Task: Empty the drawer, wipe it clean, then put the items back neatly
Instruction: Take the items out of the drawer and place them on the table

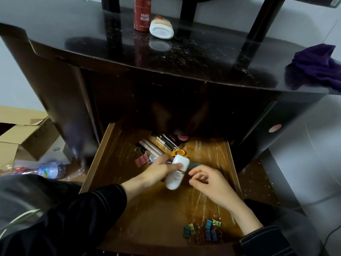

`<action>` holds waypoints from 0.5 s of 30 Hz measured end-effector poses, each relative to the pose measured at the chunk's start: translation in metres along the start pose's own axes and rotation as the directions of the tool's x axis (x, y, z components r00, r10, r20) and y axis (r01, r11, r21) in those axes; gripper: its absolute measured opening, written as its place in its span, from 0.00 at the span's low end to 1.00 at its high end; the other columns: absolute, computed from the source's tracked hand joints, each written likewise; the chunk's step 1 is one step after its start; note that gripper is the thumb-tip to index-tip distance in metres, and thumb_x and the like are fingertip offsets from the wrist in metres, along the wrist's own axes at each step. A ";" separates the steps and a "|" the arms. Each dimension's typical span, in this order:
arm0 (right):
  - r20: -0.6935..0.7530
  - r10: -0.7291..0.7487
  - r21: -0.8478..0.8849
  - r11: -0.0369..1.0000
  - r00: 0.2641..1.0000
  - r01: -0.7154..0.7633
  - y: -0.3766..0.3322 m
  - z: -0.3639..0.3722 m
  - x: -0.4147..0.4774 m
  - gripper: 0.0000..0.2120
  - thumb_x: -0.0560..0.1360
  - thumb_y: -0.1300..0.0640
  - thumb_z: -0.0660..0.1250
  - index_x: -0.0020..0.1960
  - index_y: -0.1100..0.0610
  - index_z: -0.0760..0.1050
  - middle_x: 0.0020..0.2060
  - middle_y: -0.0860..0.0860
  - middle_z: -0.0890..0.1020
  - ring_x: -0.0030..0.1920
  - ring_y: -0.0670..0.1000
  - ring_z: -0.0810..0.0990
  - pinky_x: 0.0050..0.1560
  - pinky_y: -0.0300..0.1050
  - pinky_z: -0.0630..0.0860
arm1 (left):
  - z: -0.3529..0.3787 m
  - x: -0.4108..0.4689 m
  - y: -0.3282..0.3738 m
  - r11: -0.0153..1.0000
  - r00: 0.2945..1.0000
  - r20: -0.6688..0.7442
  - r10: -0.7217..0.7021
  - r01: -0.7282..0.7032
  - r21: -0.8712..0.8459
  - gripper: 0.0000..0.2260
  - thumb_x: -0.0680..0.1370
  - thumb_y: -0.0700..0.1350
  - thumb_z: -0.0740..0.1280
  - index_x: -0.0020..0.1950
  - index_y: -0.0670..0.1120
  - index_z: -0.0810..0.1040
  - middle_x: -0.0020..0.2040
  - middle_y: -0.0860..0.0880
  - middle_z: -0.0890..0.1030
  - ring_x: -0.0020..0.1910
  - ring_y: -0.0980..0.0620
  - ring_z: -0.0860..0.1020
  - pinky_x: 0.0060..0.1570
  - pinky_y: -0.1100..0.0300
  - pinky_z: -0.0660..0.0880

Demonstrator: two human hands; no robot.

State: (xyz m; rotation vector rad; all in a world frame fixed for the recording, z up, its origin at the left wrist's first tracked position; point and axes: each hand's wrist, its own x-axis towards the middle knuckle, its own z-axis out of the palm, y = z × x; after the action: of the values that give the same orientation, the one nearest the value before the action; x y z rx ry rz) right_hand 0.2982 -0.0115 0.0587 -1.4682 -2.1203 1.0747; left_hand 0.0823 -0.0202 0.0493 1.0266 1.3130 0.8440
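Over drawer (103, 159), left hand (158, 170) grips white bottle (177, 173).

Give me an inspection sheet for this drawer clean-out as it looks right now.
Surface: dusty dark cabinet top, red can, white tube, purple cloth on it.
Job's things: drawer open, holding binder clips, makeup pens, orange-handled scissors.
Clutter: cardboard box, plastic bottle on floor at left.
Hands: left hand grips white bottle; right hand beside it, loosely curled, empty.
Cables: thin cable on floor at right.
Surroundings: pale wall.
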 end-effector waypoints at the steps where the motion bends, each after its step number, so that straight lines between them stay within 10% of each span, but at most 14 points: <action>1: -0.002 0.001 -0.025 1.000 1.000 -0.001 0.001 0.000 0.000 0.07 0.77 0.51 0.71 0.55 0.43 0.79 0.45 0.41 0.83 0.48 0.39 0.81 0.48 0.36 0.78 | -0.001 0.001 0.000 0.987 0.998 -0.008 -0.070 0.068 -0.144 0.08 0.80 0.47 0.69 0.57 0.49 0.73 0.50 0.41 0.82 0.42 0.47 0.82 0.38 0.57 0.79; 8: -0.042 -0.004 -0.465 0.885 0.999 -0.016 0.015 0.000 0.007 0.05 0.81 0.49 0.65 0.55 0.45 0.78 0.48 0.39 0.81 0.48 0.39 0.79 0.48 0.35 0.79 | -0.019 0.005 -0.002 0.889 0.950 -0.213 -0.227 0.113 -0.443 0.17 0.79 0.43 0.69 0.64 0.45 0.65 0.35 0.39 0.83 0.30 0.41 0.81 0.30 0.52 0.80; 15: -0.166 -0.038 -0.639 0.766 0.985 -0.078 0.009 0.016 0.054 0.16 0.80 0.52 0.66 0.67 0.49 0.73 0.63 0.46 0.77 0.61 0.48 0.76 0.52 0.41 0.78 | -0.022 0.009 -0.001 0.885 0.923 -0.294 -0.249 0.094 -0.455 0.22 0.78 0.41 0.69 0.67 0.49 0.62 0.50 0.35 0.80 0.35 0.40 0.81 0.44 0.40 0.82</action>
State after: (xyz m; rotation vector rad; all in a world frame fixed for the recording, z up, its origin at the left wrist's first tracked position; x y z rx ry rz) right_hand 0.2720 0.0325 0.0345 -1.7834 -2.4727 0.1734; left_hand 0.0615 -0.0093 0.0457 0.4079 1.3972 1.1504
